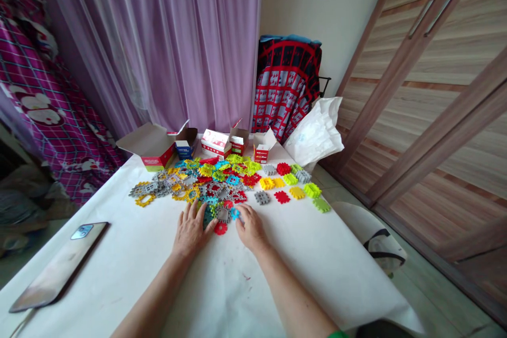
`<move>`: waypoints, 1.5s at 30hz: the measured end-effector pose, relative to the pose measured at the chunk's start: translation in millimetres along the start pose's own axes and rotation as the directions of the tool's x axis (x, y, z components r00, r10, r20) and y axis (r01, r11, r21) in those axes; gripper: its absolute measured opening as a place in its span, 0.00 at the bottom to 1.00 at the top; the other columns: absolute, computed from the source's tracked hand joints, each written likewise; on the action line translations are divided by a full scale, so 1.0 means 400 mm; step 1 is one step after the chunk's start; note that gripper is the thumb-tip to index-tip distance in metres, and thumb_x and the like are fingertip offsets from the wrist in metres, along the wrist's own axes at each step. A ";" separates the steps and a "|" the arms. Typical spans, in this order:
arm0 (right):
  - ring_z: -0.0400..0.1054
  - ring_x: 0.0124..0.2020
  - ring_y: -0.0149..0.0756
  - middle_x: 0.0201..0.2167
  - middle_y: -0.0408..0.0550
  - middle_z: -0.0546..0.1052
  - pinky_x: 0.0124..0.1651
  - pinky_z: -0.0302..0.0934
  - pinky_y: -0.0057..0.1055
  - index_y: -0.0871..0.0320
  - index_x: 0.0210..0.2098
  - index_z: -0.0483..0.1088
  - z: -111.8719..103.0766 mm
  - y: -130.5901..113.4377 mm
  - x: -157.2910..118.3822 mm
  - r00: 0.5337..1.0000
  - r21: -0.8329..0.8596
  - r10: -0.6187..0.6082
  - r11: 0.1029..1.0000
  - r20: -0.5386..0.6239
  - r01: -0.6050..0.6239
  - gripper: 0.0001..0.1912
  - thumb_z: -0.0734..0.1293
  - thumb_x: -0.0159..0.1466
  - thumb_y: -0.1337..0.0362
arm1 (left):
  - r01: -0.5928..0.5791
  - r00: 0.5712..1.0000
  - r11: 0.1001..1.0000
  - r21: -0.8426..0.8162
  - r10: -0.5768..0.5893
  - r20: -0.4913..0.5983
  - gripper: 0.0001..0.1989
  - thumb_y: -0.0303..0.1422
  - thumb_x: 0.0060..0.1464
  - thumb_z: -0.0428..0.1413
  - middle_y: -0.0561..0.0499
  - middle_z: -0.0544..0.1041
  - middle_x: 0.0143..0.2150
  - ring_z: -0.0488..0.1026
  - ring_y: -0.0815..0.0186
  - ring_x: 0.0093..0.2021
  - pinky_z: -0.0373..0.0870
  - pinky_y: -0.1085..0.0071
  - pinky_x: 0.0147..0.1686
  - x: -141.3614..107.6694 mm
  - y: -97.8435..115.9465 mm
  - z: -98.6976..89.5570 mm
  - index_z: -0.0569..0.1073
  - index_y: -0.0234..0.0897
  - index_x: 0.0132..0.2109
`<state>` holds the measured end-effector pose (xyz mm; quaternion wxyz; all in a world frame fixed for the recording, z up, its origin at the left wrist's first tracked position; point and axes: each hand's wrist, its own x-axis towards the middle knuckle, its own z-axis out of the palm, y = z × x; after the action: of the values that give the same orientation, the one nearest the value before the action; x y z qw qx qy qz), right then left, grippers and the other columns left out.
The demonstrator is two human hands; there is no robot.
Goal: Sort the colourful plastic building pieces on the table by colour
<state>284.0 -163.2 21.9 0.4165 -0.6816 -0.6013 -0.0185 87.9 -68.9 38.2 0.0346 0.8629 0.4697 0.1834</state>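
Forearms (154, 290) are stretching across the white-covered desk (119, 280); my left grip (193, 229) is lying spread beside a teal interlocking plastic piece (207, 217), and my right grip (250, 227) is bunching by a blue piece (235, 214), pinch unclear. Open cardboard boxes (152, 145) are sitting beyond the piece pile (206, 179), contents hidden.

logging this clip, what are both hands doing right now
Left hand: open, fingers spread, beside a teal plastic piece.
Right hand: fingertips at a blue plastic piece, grip unclear.
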 end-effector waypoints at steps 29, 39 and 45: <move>0.78 0.43 0.36 0.41 0.45 0.84 0.47 0.70 0.28 0.51 0.47 0.79 -0.012 -0.050 0.185 0.857 -0.051 0.515 0.857 0.025 -0.514 0.14 0.64 0.68 0.66 | -0.093 0.995 0.996 -0.006 0.093 0.049 0.32 0.52 0.63 0.44 0.39 0.67 0.70 0.60 0.46 0.71 0.55 0.39 0.67 0.063 0.017 -0.018 0.67 0.41 0.67; 0.75 0.33 0.36 0.33 0.46 0.83 0.37 0.66 0.27 0.53 0.40 0.78 0.002 -0.061 0.184 0.844 -0.141 0.535 0.834 -0.032 -0.533 0.12 0.63 0.69 0.60 | -0.129 0.992 0.992 0.013 0.129 0.011 0.32 0.51 0.63 0.44 0.37 0.69 0.68 0.62 0.45 0.70 0.60 0.41 0.66 0.071 0.000 -0.004 0.69 0.38 0.65; 0.76 0.33 0.37 0.31 0.47 0.83 0.37 0.65 0.26 0.54 0.38 0.78 0.038 -0.012 0.154 0.895 0.059 0.426 0.905 -0.134 -0.422 0.13 0.61 0.67 0.63 | -0.064 0.998 0.998 0.017 0.064 0.013 0.27 0.47 0.62 0.51 0.42 0.69 0.69 0.61 0.49 0.71 0.56 0.42 0.69 0.053 0.014 0.006 0.71 0.45 0.65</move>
<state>289.9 -105.0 46.8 0.4624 -0.7872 -0.4068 0.0320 103.6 -54.5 43.2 0.0241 0.8789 0.4430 0.1752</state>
